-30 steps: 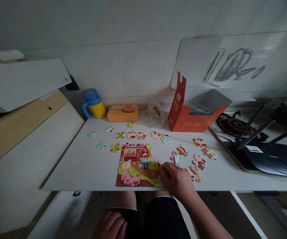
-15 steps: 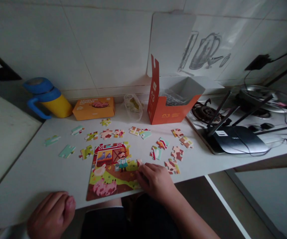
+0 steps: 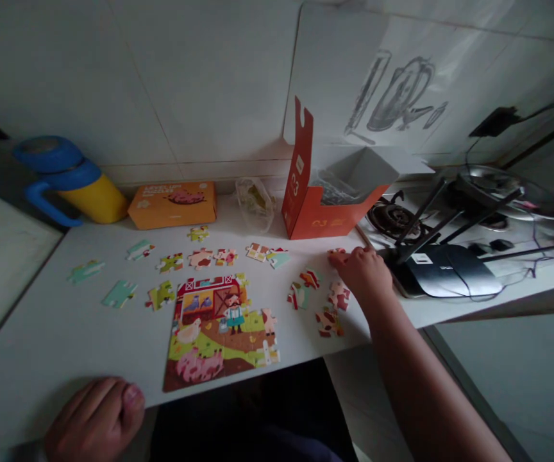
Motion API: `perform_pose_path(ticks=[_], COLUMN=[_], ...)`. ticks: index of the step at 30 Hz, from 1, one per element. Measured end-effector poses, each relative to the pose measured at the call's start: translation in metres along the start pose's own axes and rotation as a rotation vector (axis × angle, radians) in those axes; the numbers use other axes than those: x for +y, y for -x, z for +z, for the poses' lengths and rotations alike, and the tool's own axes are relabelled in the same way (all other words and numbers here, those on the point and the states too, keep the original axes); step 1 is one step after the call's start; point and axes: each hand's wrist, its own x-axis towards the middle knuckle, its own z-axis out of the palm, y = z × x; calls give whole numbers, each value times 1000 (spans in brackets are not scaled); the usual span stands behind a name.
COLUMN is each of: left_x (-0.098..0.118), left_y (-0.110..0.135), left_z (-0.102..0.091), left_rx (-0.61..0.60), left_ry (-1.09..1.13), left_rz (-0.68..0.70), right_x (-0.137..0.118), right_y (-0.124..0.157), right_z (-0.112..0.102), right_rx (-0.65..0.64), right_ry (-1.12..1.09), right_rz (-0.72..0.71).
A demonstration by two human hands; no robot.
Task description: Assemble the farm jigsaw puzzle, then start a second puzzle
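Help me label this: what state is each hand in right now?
Left hand: closed, at the table edge; contents hidden.
Right hand: at a puzzle piece; open or closed cannot be told.

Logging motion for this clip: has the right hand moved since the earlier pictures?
Yes: the right hand has moved right and farther out, from the edge of the puzzle toward the router.

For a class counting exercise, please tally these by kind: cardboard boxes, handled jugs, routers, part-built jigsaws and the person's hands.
Cardboard boxes (low orange box, open red-orange box): 2
Blue-and-yellow handled jug: 1
Black router: 1
Part-built farm jigsaw: 1
Hands (left hand, right hand): 2
Total: 7
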Motion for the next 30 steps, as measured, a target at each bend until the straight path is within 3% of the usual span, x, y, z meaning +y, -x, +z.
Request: perform_pose_path(ticks=[4,8,10,13,15,19,21,24,30], left_x=[5,9,11,13,15,24,32,43,55], left_y=[-2,-5,-7,-8,-9,-8,-9,-15,-45], left_z=[-1,-1,-1,-2,-3,-7,-10,-10,1], left_rx=[47,48,56,68,63,42,56,46,33], left_ry=[-189,-199,-188,-164,-153,-87,-23,79,168], left_rz=[155,164,164,150,127,50,20,37,125], right_x=[8,17,12,-6,-21,-39,-41,-41,-46], right_y=[-12,-22,-20,2,27,80,99,115,128], right_z=[11,10,5,-4,-11,-18,-16,-8,3], right_rx=[-22,-98,-73,46,21,-351,-490,-578,-487], right_ry=[-43,-214,-313,-500,-722,-1192,-1239,-1261,-1265], right_rz=[-56,-61,-51,-106,-139,-247,-330,-396,-329])
